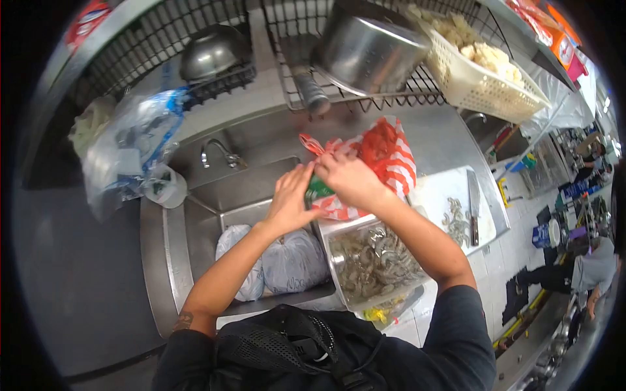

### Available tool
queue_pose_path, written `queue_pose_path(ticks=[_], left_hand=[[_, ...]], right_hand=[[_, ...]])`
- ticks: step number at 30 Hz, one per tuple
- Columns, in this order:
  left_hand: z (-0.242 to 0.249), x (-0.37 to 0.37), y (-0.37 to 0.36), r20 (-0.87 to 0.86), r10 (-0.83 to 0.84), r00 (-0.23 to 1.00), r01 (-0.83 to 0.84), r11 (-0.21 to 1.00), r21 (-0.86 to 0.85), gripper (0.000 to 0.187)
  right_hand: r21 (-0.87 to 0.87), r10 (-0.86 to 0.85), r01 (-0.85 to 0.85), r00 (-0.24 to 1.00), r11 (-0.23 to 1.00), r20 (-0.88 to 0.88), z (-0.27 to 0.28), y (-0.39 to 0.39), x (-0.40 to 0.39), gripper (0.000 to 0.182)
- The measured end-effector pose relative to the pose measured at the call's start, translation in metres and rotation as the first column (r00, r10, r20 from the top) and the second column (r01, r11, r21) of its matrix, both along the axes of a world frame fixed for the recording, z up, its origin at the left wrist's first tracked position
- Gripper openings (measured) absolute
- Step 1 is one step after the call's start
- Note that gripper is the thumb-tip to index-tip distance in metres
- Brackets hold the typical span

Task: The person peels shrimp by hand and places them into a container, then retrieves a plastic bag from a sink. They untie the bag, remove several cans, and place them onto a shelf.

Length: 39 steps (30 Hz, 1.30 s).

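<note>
Both hands are on a green object (317, 188) beside a red-and-white striped bag (399, 171) on the steel counter. My left hand (291, 199) lies against its left side, fingers close together. My right hand (349, 177) reaches over its top, fingers bent around it and the bag's edge. What the fingertips grip is partly hidden. Just below, a tray of raw shrimp (375, 260) stands beside the sink. Whitish tied plastic bags (293, 260) lie in the sink basin (261, 213).
A white cutting board (427, 195) at right bears shrimp and a knife (474, 208). The faucet (222, 153) stands behind the sink. Overhead, a wire rack holds a steel pot (372, 52) and a cream basket (482, 88). A person (595, 266) is far right.
</note>
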<state>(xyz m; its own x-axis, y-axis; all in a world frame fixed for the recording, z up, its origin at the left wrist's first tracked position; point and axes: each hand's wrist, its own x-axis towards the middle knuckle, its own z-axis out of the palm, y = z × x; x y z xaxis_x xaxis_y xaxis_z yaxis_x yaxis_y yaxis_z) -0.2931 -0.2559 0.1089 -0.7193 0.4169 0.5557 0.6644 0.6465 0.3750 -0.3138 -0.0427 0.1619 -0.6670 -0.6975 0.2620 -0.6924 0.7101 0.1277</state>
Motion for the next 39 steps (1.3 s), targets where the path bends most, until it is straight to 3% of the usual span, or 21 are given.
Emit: queue_pose_path(ticks=[2, 3, 5, 7, 10, 11, 13, 14, 15, 16, 18, 19, 20, 22, 24, 27, 29, 31, 33, 36, 39], left_hand=[[0.043, 0.014, -0.011, 0.356, -0.049, 0.933, -0.025, 0.979, 0.201, 0.112], [0.069, 0.031, -0.023, 0.3, 0.005, 0.954, -0.056, 0.985, 0.163, 0.113], [0.067, 0.055, -0.05, 0.315, -0.003, 0.949, -0.145, 0.884, 0.444, 0.103], [0.104, 0.082, -0.074, 0.279, 0.028, 0.96, -0.189, 0.798, 0.572, 0.094], [0.192, 0.099, -0.111, -0.089, 0.065, 0.994, 0.019, 0.691, 0.723, 0.091], [0.223, 0.093, -0.131, -0.318, 0.148, 0.937, 0.091, 0.773, 0.628, 0.089], [0.309, 0.073, -0.155, -0.608, 0.299, 0.735, 0.213, 0.75, 0.626, 0.059], [0.351, 0.062, -0.168, -0.707, 0.39, 0.591, 0.246, 0.747, 0.617, 0.043], [0.395, 0.067, -0.161, -0.594, 0.427, 0.682, 0.216, 0.658, 0.722, 0.039], [0.431, 0.046, -0.176, -0.707, 0.407, 0.578, 0.29, 0.707, 0.645, 0.037], [0.474, -0.01, -0.231, -0.577, 0.491, 0.653, 0.178, 0.641, 0.747, 0.037], [0.485, -0.042, -0.277, -0.44, 0.583, 0.683, -0.099, 0.671, 0.735, 0.049], [0.488, -0.065, -0.294, -0.266, 0.801, 0.537, -0.548, 0.571, 0.611, 0.068], [0.459, -0.11, -0.312, -0.275, 0.759, 0.591, -0.654, 0.649, 0.388, 0.087], [0.451, -0.142, -0.333, -0.275, 0.712, 0.646, -0.65, 0.703, 0.29, 0.081], [0.432, -0.137, -0.313, -0.169, 0.557, 0.813, -0.453, 0.788, 0.417, 0.067], [0.434, -0.109, -0.279, -0.235, 0.619, 0.75, -0.539, 0.777, 0.325, 0.068], [0.441, -0.082, -0.247, -0.312, 0.661, 0.683, -0.619, 0.75, 0.234, 0.07], [0.441, -0.068, -0.229, -0.349, 0.675, 0.65, -0.655, 0.731, 0.192, 0.072], [0.439, -0.062, -0.22, -0.384, 0.663, 0.642, -0.659, 0.734, 0.164, 0.072], [0.44, -0.067, -0.228, -0.356, 0.626, 0.694, -0.619, 0.771, 0.149, 0.071]], right_hand=[[-0.124, 0.114, -0.116, 0.993, 0.985, -0.025, 0.047, -0.029, 0.036, 0.074], [-0.217, 0.199, -0.209, 0.978, 0.954, -0.067, 0.063, -0.039, 0.049, 0.08], [-0.53, 0.211, -0.21, 0.976, 0.821, -0.059, 0.085, -0.042, 0.062, 0.077], [-0.838, 0.206, -0.062, 0.977, 0.542, 0.061, 0.085, -0.031, 0.068, 0.075], [-0.673, -0.08, 0.212, 0.972, 0.708, 0.222, 0.014, 0.018, 0.037, 0.056], [-0.546, -0.199, 0.316, 0.944, 0.776, 0.263, -0.011, 0.036, 0.029, 0.05], [-0.33, -0.339, 0.385, 0.922, 0.862, 0.189, -0.081, 0.091, 0.007, 0.041], [-0.214, -0.422, 0.492, 0.855, 0.844, 0.3, -0.104, 0.11, 0.0, 0.039], [-0.078, -0.515, 0.588, 0.758, 0.805, 0.401, -0.122, 0.128, -0.008, 0.037], [-0.112, -0.503, 0.576, 0.78, 0.81, 0.372, -0.14, 0.145, -0.014, 0.032], [-0.095, -0.559, 0.623, 0.75, 0.776, 0.353, -0.133, 0.155, -0.008, 0.021], [-0.111, -0.582, 0.652, 0.73, 0.75, 0.357, -0.122, 0.155, -0.002, 0.019], [-0.205, -0.576, 0.676, 0.72, 0.708, 0.386, -0.122, 0.158, 0.0, 0.019], [-0.283, -0.589, 0.643, 0.765, 0.712, 0.259, -0.123, 0.169, -0.003, 0.018], [-0.286, -0.632, 0.707, 0.707, 0.647, 0.318, -0.111, 0.182, -0.008, 0.02], [-0.259, -0.666, 0.759, 0.649, 0.597, 0.366, -0.114, 0.2, -0.015, 0.028], [-0.374, -0.666, 0.721, 0.688, 0.584, 0.287, -0.095, 0.193, -0.016, 0.039], [-0.287, -0.679, 0.772, 0.635, 0.566, 0.369, -0.083, 0.169, -0.021, 0.047], [-0.196, -0.553, 0.564, 0.825, 0.802, 0.116, -0.088, 0.145, -0.023, 0.047], [0.024, -0.474, 0.479, 0.873, 0.877, -0.115, -0.12, 0.125, -0.033, 0.044], [0.039, -0.444, 0.449, 0.891, 0.893, -0.093, -0.128, 0.125, -0.045, 0.033]])
